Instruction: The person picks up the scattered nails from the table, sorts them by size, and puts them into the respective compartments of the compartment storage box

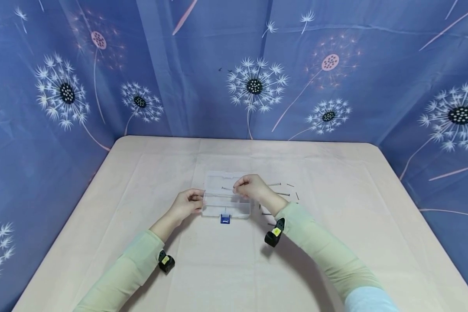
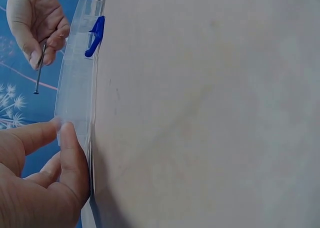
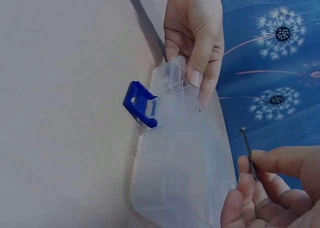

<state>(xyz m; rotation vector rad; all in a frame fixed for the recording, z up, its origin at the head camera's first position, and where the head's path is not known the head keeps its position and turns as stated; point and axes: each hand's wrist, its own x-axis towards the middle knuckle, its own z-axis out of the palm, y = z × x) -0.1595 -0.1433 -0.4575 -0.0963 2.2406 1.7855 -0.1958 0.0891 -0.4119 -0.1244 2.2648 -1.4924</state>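
While the left hand (image 1: 187, 203) steadies the box, thumb and fingers pinching its left end wall, the right hand (image 1: 251, 187) hangs over the open box with a nail (image 1: 228, 189) pinched between thumb and fingertips. Nail is roughly level, head pointing toward the left hand, shaft clear of the plastic.

Clear plastic box (image 1: 226, 207) sits mid-table, lid (image 1: 222, 177) swung back flat on the far side. Blue latch (image 1: 225, 219) on the near edge, facing the person. Left wrist view: thumb (image 2: 72, 153) flat against the box end, index finger on the other side of the wall. Right wrist view: nail (image 3: 248, 150) gripped low on the shaft, head end up, just beside the box rim, not touching it.

Loose nails (image 1: 282, 193) lie on the cloth right of the box, past the right hand, a few more near the right wrist. Pale tablecloth (image 1: 335, 195) covers the table. Both sleeves light green, black wrist camera (image 1: 274, 234) strapped on each arm. Blue dandelion-print curtain (image 1: 257, 82) behind and on both sides.
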